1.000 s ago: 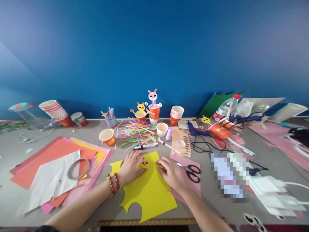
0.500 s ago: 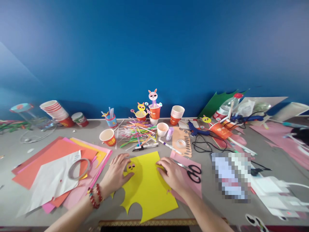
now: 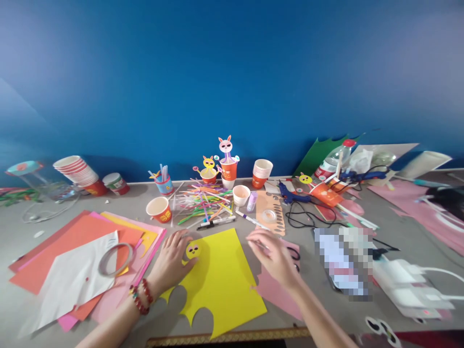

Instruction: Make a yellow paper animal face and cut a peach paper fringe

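Note:
A yellow foam or paper sheet (image 3: 228, 280) with scalloped cuts along its left and lower edges lies in front of me. On its upper left is a small round yellow face cutout (image 3: 193, 249) with eyes and a beak-like mouth. My left hand (image 3: 174, 253) rests at the sheet's left edge, fingers spread, thumb beside the cutout. My right hand (image 3: 270, 253) hangs off the sheet's right side, over pink paper (image 3: 277, 290), its fingers apart and slightly bent. Below it are scissors, whose black handles (image 3: 294, 252) show partly; the hand hides most of them.
Coloured paper sheets (image 3: 36, 275) and a tape roll (image 3: 116, 259) lie left. Behind are pipe cleaners (image 3: 205, 200), paper cups (image 3: 158, 209), markers (image 3: 216, 222) and animal-faced cups (image 3: 229, 171). A blue glue gun (image 3: 290, 194) with a cord, a blurred phone-like item (image 3: 340, 263) and a white power strip (image 3: 409, 290) are right.
My left hand has moved left, and the face cutout has shifted left with it. My right hand has come off the yellow sheet to the right, over the scissors.

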Demonstrator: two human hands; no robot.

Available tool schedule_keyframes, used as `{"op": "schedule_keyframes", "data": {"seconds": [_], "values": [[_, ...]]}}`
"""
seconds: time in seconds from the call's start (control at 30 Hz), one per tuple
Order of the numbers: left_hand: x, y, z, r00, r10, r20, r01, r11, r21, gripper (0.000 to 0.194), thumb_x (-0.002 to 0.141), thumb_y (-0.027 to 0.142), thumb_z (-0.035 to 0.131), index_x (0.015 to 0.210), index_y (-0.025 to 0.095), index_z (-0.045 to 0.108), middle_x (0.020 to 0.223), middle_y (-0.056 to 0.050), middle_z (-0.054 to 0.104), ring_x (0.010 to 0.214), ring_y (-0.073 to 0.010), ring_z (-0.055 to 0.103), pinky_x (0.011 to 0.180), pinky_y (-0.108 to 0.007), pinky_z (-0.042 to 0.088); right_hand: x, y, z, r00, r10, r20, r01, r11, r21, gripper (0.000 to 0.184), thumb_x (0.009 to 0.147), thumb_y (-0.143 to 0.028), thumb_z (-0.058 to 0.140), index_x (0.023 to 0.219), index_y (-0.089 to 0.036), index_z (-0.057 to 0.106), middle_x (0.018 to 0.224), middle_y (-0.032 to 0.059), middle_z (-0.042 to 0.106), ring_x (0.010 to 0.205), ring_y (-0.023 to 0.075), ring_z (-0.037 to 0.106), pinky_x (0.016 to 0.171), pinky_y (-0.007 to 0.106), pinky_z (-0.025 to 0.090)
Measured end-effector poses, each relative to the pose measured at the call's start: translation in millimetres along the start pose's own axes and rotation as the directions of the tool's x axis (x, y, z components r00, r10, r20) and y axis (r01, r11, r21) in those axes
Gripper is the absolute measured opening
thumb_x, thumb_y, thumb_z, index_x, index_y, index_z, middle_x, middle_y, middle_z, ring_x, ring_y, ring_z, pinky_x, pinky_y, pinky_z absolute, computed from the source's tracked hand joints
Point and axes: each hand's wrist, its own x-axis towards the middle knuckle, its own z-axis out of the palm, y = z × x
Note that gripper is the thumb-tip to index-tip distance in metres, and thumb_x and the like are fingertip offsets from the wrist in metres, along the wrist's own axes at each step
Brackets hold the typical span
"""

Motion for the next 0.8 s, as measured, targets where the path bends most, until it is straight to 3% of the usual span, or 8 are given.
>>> {"op": "schedule_keyframes", "data": {"seconds": [0.17,0.37,0.47,0.63,0.8], "values": [[2,23,-7.5,0.996,0.071,0.047,-0.069,0.997,-0.044,0.033,0.085,0.032,0.061,0.116,0.021,0.052,0.133,-0.013,0.049,0.123,-0.0327,0.046,0.099,-0.051,0.043,-9,32,-43,0.998,0.068,-0.021,-0.070,0.924,-0.375,0.017,0.089,-0.027,0.053,0.101,-0.025,0.064,0.104,0.0079,0.071,0.097,0.0271,0.066,0.079,0.036,0.052],[19,67,-9.3,0.958,0.231,0.171,-0.207,0.967,-0.149,0.025,0.087,0.034,0.059,0.110,0.023,0.059,0.131,-0.010,0.053,0.125,-0.0313,0.044,0.104,-0.052,0.039,-25,55,-28,0.989,0.100,0.104,-0.035,0.866,-0.498,0.013,0.084,-0.017,0.054,0.091,-0.023,0.063,0.097,0.0075,0.070,0.092,0.0277,0.065,0.076,0.038,0.052],[22,88,-3.6,0.910,0.343,0.233,-0.296,0.931,-0.214,0.034,0.088,0.038,0.059,0.119,0.025,0.057,0.137,-0.009,0.053,0.128,-0.0296,0.044,0.111,-0.053,0.032,-24,55,-18,0.990,0.084,0.113,-0.013,0.854,-0.521,0.010,0.086,-0.016,0.053,0.087,-0.022,0.061,0.098,0.0087,0.069,0.091,0.0279,0.064,0.075,0.038,0.051],[20,103,11.1,0.777,0.514,0.364,-0.438,0.856,-0.274,0.062,0.087,0.054,0.058,0.140,0.028,0.041,0.152,-0.009,0.039,0.137,-0.0315,0.036,0.114,-0.057,0.025,-21,54,-17,0.995,0.043,0.093,0.014,0.839,-0.544,0.013,0.087,-0.015,0.049,0.082,-0.022,0.059,0.091,0.0084,0.068,0.086,0.0265,0.064,0.074,0.036,0.048],[20,94,11.6,0.737,0.547,0.398,-0.465,0.837,-0.289,0.066,0.089,0.059,0.052,0.144,0.027,0.037,0.153,-0.010,0.036,0.138,-0.0319,0.035,0.115,-0.058,0.023,-22,52,-23,0.992,0.078,0.096,-0.008,0.813,-0.582,0.012,0.089,-0.017,0.050,0.084,-0.022,0.060,0.086,0.0062,0.070,0.077,0.0240,0.066,0.070,0.033,0.046]]}}
